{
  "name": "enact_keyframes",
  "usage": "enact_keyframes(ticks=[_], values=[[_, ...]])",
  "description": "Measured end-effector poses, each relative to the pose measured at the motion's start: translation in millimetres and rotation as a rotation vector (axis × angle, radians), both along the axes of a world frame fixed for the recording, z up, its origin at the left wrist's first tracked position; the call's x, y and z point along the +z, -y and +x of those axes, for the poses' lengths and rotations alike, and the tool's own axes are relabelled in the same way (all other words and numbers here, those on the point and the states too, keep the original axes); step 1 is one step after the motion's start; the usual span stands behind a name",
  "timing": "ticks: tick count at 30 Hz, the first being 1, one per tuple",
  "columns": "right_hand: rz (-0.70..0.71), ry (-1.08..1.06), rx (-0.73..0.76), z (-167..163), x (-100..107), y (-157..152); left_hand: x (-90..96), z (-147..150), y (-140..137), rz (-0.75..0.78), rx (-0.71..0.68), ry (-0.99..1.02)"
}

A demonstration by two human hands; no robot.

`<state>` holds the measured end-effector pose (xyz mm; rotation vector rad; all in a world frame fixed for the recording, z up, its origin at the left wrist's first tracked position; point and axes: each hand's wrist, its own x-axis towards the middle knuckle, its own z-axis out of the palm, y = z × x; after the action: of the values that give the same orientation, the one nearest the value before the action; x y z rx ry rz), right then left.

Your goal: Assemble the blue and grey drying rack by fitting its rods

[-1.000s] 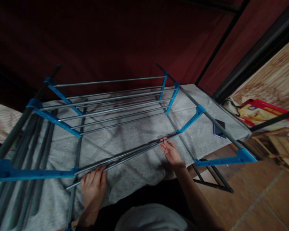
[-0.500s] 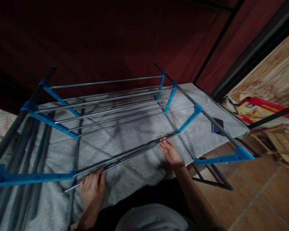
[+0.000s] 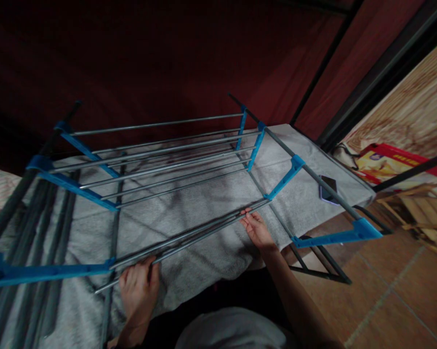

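A partly built rack point(image 3: 167, 141) of thin metal rods, dark poles and blue plastic brackets lies across a grey cloth. My left hand point(image 3: 139, 283) is closed around a loose thin metal rod point(image 3: 200, 241) near its left end, which sticks out past the fingers. Farther right, my right hand point(image 3: 255, 228) pinches the same rod close to its other end. Just behind it runs another rod point(image 3: 142, 255), its left end at the near left blue bracket point(image 3: 58, 272). The held rod's right end lies near the right blue bracket point(image 3: 284, 180).
Several dark poles point(image 3: 37, 252) lie side by side on the left of the grey cloth point(image 3: 189, 208). A phone point(image 3: 328, 189) rests at the right. Beyond the edge are a red and yellow box point(image 3: 389, 162), a wooden slatted piece point(image 3: 422, 213) and the tiled floor point(image 3: 385, 295).
The view has shifted very slightly. Both hands keep the same hold on the rod, and the rack looks unchanged.
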<state>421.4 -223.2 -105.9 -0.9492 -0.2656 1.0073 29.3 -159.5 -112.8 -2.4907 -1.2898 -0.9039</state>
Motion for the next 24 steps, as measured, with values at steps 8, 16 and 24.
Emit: enact_keyframes(ticks=[8,16,24], values=[[0.027,-0.033,0.031,0,-1,2,-1.4,-2,0,-0.069,0.003,0.024],[0.021,-0.037,0.023,1,-3,1,1.9,0,2,-0.086,-0.001,0.056],[-0.007,-0.05,0.064,0,9,4,2.9,0,4,-0.133,0.062,0.005]])
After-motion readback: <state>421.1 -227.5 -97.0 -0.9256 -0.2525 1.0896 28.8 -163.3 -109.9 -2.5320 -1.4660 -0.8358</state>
